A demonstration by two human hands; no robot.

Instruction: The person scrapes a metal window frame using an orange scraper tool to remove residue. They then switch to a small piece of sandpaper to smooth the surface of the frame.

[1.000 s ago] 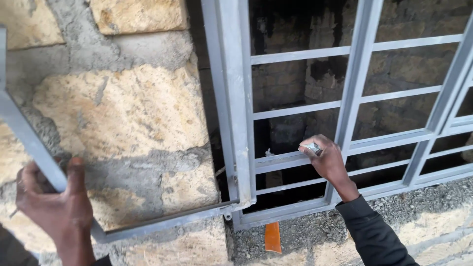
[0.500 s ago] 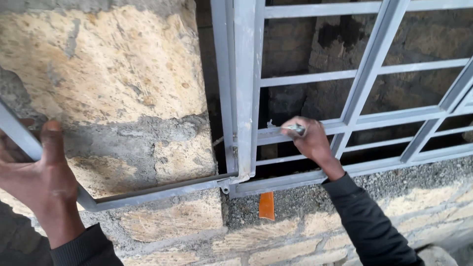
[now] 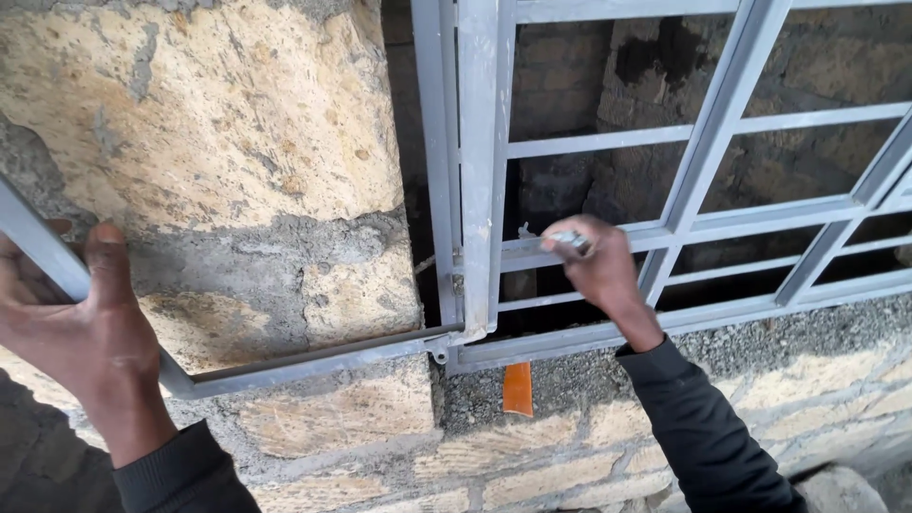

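Head view: left hand [image 3: 81, 328] is wrapped round the grey bar of a swung-open metal window sash [image 3: 285, 361], thumb up along the bar, w/ the sash lying flat against the rough stone wall [image 3: 218, 142]. Right hand [image 3: 598, 266] is closed on a small silvery metal piece [image 3: 568, 238], held against a horizontal bar of the fixed grey window grille [image 3: 703, 180] just beside the upright frame post [image 3: 480, 161]. Below the frame corner an orange strip [image 3: 518, 388] sticks down over the mortar, near the hinge btwn sash & grille
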